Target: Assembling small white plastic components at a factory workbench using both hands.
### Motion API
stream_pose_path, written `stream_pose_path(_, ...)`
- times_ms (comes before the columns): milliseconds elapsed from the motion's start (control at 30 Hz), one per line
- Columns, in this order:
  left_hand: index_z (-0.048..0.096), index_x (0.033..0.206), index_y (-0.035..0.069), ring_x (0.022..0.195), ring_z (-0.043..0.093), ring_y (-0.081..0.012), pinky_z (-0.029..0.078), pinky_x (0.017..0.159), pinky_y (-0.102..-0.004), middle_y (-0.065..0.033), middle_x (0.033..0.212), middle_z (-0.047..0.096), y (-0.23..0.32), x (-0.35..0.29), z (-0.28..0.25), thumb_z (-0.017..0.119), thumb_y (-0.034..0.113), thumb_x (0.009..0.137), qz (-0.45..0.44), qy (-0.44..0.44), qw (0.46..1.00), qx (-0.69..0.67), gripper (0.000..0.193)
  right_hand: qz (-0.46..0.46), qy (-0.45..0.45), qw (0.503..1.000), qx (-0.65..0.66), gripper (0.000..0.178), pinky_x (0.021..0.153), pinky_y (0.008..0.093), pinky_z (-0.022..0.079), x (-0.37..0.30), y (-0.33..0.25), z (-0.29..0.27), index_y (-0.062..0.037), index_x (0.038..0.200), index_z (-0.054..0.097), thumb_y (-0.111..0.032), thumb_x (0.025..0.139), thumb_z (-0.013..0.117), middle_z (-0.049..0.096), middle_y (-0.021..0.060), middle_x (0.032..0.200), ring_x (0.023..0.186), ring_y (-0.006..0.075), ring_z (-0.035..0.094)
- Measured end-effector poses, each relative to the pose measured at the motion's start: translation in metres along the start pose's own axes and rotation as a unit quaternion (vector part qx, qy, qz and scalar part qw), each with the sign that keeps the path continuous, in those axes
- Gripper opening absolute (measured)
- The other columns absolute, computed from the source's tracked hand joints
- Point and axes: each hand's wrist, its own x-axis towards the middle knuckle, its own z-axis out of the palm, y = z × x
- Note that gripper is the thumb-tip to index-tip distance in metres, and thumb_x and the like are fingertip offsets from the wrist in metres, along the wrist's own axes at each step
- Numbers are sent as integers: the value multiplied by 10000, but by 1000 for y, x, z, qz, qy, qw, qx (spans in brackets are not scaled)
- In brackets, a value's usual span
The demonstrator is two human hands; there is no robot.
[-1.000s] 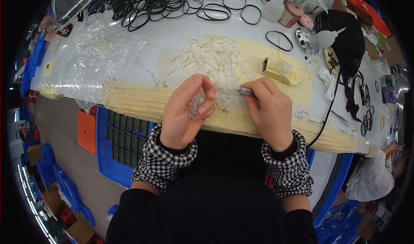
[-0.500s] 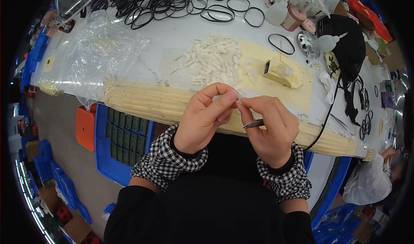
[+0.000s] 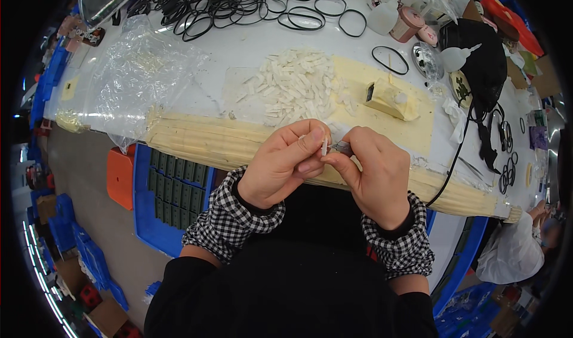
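My left hand [image 3: 285,162] is closed, pinching a small white strip [image 3: 324,147] between thumb and forefinger. Close beside it, my right hand [image 3: 380,174] grips a small flat grey blade [image 3: 341,147], its tip pointing at the strip; whether they touch I cannot tell. Both hands are just above the table's padded front edge [image 3: 209,142]. Behind them lies a loose pile of similar white strips [image 3: 295,87]. To its right, a block wrapped in yellow tape [image 3: 392,103] with a dark piece at its end rests on a yellow sheet [image 3: 422,132].
Black rubber rings [image 3: 239,3] heap at the back. A clear plastic bag [image 3: 134,69] covers the left side. Silicone bulbs [image 3: 456,57], a pink jar [image 3: 409,24] and tweezers [image 3: 471,168] lie on the right. Below left are a blue crate [image 3: 143,212] and an orange stool [image 3: 120,177].
My right hand has turned, bringing the blade from under its fingers up to the strip. The strip now shows upright at my left fingertips.
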Motion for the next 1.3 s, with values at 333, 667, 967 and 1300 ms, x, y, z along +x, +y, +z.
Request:
stream_pose_path(333, 525, 906, 57, 578, 336, -19, 278, 531, -165, 31, 751, 489, 2, -3, -2, 470, 195, 981, -6, 5, 1000, 28, 167, 0, -12, 1000, -14, 334, 456, 323, 403, 0, 0, 0, -100, 718, 509, -392, 811, 641, 465, 32, 594, 521, 213, 528)
stream_pose_path(667, 499, 903, 16, 549, 327, -8, 276, 506, -168, 15, 759, 463, 3, -4, 1, 469, 221, 980, 7, 24, 998, 63, 220, -2, -25, 999, -24, 338, 451, 324, 402, -1, -1, -1, -109, 726, 519, -416, 807, 632, 453, 28, 591, 512, 210, 522)
stream_pose_path(967, 496, 871, 26, 551, 327, -7, 273, 505, -171, 7, 776, 473, 4, -5, 2, 470, 209, 978, 11, 29, 996, 86, 214, -7, -18, 999, -32, 341, 454, 319, 401, -3, 0, -1, -108, 738, 520, -420, 792, 644, 456, 27, 603, 516, 203, 521)
stream_pose_path(1300, 516, 893, 41, 565, 328, -15, 269, 515, -170, 33, 727, 464, 3, -5, 3, 483, 188, 973, 13, 32, 995, 91, 171, -13, -10, 999, -33, 341, 453, 316, 397, -3, 1, -1, -107, 729, 516, -413, 781, 656, 445, 28, 601, 507, 201, 510)
